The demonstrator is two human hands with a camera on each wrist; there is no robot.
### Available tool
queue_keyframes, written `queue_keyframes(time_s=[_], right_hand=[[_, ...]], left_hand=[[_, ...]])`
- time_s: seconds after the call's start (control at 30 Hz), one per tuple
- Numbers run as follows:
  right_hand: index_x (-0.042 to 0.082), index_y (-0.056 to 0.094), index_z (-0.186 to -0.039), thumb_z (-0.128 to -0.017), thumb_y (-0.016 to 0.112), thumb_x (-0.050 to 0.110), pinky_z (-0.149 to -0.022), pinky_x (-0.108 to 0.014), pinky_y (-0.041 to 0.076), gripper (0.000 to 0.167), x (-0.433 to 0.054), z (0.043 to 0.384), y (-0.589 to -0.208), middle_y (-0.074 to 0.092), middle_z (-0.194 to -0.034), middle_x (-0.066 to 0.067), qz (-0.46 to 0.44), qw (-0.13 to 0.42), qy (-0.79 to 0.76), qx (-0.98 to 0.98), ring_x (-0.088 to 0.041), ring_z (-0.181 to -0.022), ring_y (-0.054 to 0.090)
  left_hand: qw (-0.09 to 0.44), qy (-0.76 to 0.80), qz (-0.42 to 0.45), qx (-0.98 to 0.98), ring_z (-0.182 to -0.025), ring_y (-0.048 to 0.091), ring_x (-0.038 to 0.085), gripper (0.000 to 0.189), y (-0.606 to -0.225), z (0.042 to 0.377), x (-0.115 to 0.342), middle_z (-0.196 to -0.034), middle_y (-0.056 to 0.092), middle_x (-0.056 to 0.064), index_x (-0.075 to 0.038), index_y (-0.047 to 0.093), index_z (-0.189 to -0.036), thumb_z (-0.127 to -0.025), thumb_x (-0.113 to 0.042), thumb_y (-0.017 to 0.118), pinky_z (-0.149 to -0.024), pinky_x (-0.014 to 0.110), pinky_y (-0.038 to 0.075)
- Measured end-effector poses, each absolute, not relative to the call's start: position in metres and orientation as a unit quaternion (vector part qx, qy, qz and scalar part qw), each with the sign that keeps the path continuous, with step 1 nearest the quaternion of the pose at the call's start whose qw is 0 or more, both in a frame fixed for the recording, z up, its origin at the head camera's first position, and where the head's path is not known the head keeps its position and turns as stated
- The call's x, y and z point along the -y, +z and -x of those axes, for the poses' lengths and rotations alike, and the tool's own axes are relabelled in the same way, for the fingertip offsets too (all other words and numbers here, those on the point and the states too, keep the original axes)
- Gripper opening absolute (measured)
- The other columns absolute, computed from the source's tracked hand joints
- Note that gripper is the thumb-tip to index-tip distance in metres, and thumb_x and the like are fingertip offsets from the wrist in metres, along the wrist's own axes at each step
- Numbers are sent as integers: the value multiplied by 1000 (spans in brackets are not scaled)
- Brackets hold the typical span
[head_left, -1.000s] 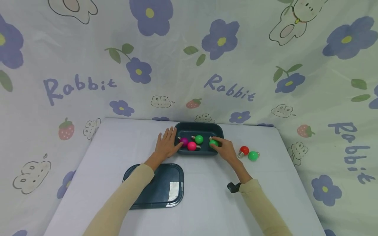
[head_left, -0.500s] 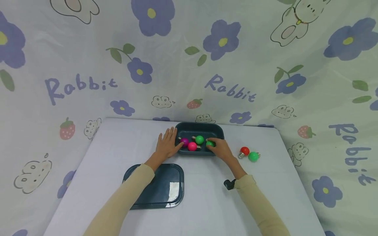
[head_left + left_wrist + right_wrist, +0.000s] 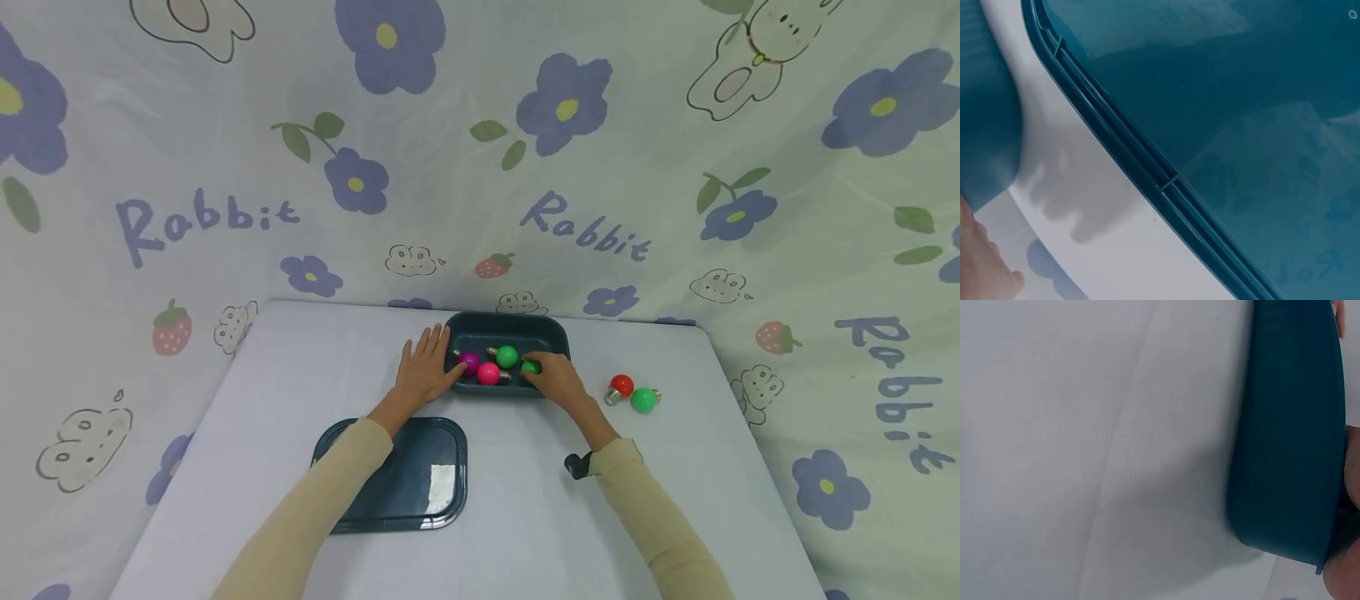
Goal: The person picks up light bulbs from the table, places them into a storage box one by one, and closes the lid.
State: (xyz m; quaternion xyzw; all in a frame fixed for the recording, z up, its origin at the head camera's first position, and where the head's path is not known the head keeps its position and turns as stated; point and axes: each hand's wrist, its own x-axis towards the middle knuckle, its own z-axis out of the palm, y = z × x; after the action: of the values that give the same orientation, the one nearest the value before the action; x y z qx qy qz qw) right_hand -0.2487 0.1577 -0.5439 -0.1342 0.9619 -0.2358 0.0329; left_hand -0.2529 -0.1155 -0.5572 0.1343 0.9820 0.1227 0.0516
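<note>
In the head view a dark teal box (image 3: 517, 323) sits toward the back of the table. My left hand (image 3: 423, 367) rests against its left end, fingers straight and spread, thumb over the rim. My right hand (image 3: 558, 379) reaches over the right part of the box and pinches a green light bulb (image 3: 530, 367) low inside it, partly covered by the fingers. Left of that bulb lie a purple bulb (image 3: 469, 362), a pink bulb (image 3: 488, 373) and another green bulb (image 3: 507, 357). The right wrist view shows the box's outer wall (image 3: 1288, 437) beside the fingers.
A red bulb (image 3: 621, 385) and a green bulb (image 3: 644, 400) lie on the white table right of the box. The teal lid (image 3: 408, 475) lies flat at the front left, partly under the left forearm. A patterned curtain (image 3: 465, 167) hangs behind the table.
My right hand has moved slightly left and lower in the box with the green bulb in its fingers. The left hand keeps its place.
</note>
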Motion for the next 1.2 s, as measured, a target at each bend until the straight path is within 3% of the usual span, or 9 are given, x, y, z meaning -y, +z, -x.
queue_keyframes(time_s=[0.37, 0.63, 1.2], right_hand=[[6, 70, -124, -92, 74, 23, -79, -36, 55, 37, -156, 250, -544, 69, -121, -13, 125, 46, -219, -967, -19, -87, 61], [7, 69, -126, -93, 73, 24, -84, -38, 54, 37, -156, 252, -546, 68, -123, -12, 120, 50, -214, -968, -20, -91, 61], [6, 70, -123, -92, 74, 22, -85, -38, 55, 35, -156, 252, -545, 69, -121, -12, 129, 50, -221, -966, -20, -92, 63]], left_hand=[[41, 122, -136, -982, -150, 13, 37, 86, -553, 250, 114, -164, 15, 19, -1, 16, -159, -99, -56, 44, -116, 61, 11], [56, 111, -136, -983, -151, 10, 35, 87, -552, 250, 114, -165, 10, 17, -3, 10, -160, -100, -59, 39, -117, 59, 9], [49, 113, -137, -983, -150, 14, 37, 87, -547, 248, 113, -164, 14, 19, -1, 14, -159, -100, -58, 43, -116, 60, 12]])
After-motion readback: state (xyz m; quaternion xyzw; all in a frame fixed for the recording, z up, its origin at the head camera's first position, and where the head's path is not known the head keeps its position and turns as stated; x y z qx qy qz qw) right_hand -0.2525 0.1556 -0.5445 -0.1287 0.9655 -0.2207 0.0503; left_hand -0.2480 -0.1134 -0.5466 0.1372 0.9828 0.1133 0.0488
